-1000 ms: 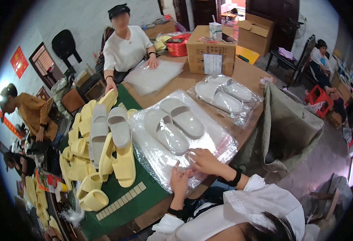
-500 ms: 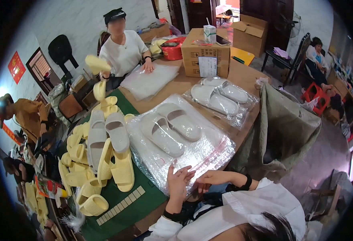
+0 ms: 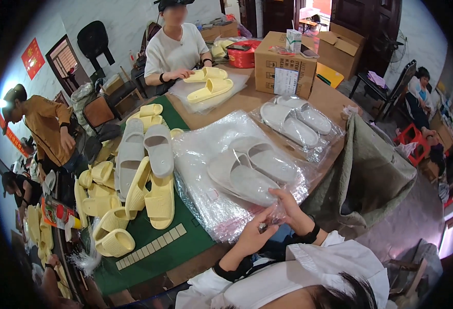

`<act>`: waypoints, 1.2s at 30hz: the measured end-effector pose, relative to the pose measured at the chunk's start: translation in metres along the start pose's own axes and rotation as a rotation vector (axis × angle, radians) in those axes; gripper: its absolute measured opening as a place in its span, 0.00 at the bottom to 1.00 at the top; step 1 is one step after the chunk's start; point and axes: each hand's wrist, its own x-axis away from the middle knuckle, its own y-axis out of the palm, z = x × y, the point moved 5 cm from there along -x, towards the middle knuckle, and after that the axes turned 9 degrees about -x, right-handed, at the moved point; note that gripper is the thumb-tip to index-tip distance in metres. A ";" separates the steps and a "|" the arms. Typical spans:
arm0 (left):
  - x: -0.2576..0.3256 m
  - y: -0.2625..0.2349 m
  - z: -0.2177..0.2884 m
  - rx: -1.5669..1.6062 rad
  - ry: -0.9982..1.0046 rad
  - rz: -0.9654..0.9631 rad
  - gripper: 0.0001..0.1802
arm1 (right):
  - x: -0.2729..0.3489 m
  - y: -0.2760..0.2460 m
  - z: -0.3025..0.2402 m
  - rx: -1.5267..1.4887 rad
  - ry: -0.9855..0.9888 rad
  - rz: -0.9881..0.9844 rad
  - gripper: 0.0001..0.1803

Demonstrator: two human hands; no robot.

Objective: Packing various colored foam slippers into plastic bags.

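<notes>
A pair of grey slippers (image 3: 249,180) lies inside a clear plastic bag, tilted toward me over the pile of clear bags (image 3: 195,152). Both my hands are closed on the gathered near end of this bag. My left hand (image 3: 253,236) pinches the bunched plastic from the left. Opposite it, my right hand (image 3: 292,213) grips the same end, its fingers close to the heel of the nearer slipper. Farther back on the table, another bagged pair of grey slippers (image 3: 296,123) lies flat.
Yellow slippers (image 3: 161,203) and loose grey slippers (image 3: 159,150) are heaped on a green mat (image 3: 185,244) at left. A co-worker (image 3: 177,51) sits across, touching yellow slippers (image 3: 211,90). A carton (image 3: 280,67) stands at the back; a grey-green sack (image 3: 339,175) hangs at right.
The bagged grey slippers have shifted toward me and to the right, and both my hands have closed on the bag's end. The co-worker has laid the yellow slippers on the far plastic sheets.
</notes>
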 end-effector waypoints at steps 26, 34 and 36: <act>0.006 -0.042 -0.031 -1.551 -0.058 0.458 0.23 | -0.068 -0.045 -0.203 -0.403 -0.926 0.017 0.28; 0.007 -0.037 -0.024 -1.488 -0.025 0.476 0.22 | 0.002 0.017 -0.014 0.504 -0.951 0.115 0.25; 0.010 -0.039 -0.021 -1.467 -0.040 0.494 0.21 | 0.013 0.049 -0.005 1.078 -1.058 -0.091 0.22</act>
